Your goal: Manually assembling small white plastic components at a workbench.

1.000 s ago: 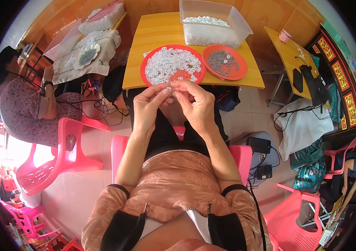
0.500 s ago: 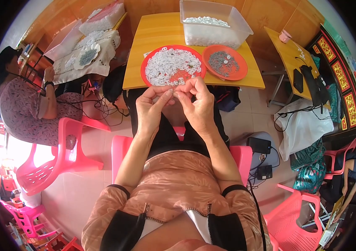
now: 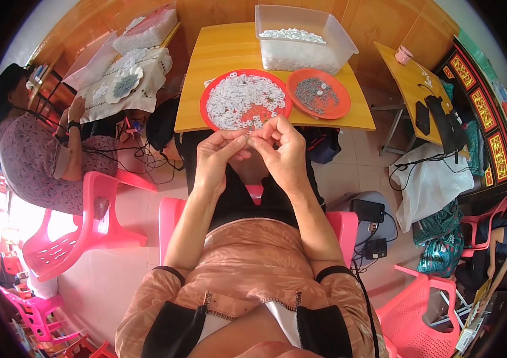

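My left hand [image 3: 213,160] and my right hand [image 3: 283,156] meet just in front of the table's near edge. Thumbs and fingertips of both are pinched together around something tiny, too small and covered to name. Right behind them, a round red tray [image 3: 254,113] holds a heap of small white plastic pieces [image 3: 235,95] with oval holes. To its right sits an orange-red plate [image 3: 341,106] with small grey metal-looking parts [image 3: 312,96] and a couple of white pieces among them.
On the yellow table [image 3: 214,51] stands a clear plastic bin [image 3: 341,52] of white pieces. At left, a person [image 3: 45,155] sits by a cloth-covered table [image 3: 149,77]. Pink chairs [image 3: 113,203] and a side table [image 3: 405,77] with cables flank me.
My joined fingertips have dropped slightly and come a little nearer, still pinched together. The person at left has shifted their hands toward the cloth-covered table.
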The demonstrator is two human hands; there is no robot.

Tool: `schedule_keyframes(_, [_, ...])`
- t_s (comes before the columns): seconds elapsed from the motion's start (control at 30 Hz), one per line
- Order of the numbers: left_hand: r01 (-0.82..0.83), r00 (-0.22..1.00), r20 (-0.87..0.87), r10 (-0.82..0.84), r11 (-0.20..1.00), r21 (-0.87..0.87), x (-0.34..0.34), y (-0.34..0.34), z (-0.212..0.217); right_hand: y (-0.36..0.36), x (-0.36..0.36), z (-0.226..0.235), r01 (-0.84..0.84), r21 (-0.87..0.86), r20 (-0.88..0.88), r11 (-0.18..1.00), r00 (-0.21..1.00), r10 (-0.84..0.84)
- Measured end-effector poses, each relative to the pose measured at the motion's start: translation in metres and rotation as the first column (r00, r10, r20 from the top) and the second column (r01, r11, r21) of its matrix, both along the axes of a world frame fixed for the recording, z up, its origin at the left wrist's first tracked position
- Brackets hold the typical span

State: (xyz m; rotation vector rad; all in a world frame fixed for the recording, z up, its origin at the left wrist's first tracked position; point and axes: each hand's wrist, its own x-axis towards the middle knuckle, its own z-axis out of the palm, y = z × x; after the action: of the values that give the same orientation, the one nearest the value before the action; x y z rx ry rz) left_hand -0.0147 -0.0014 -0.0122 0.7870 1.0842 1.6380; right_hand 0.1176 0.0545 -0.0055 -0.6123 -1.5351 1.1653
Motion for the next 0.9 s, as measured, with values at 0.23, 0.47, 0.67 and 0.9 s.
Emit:
schedule_keyframes(0.23, [0.004,0.984,0.180,-0.002,1.000,-0.007,-0.020,0.006,-0.010,0.013,0.007,0.006,-0.101,-0.123,0.062,0.987,0.992,0.109])
schedule_keyframes(0.47, [-0.108,0.953,0.285,0.101,0.994,0.011,-0.048,0.008,-0.014,0.066,-0.005,-0.036,0.153,0.410,0.504,0.899,0.784,-0.363])
schedule_keyframes(0.67, [-0.012,0.903,0.429,0.009,1.000,0.005,-0.043,0.007,-0.013,0.086,-0.041,-0.045,-0.190,0.244,0.810,0.951,0.580,-0.092])
schedule_keyframes(0.9, [-0.033,0.872,0.489,0.021,0.999,0.017,-0.046,0.006,-0.008,0.089,-0.057,-0.046,-0.035,0.427,0.646,0.904,0.711,-0.278])
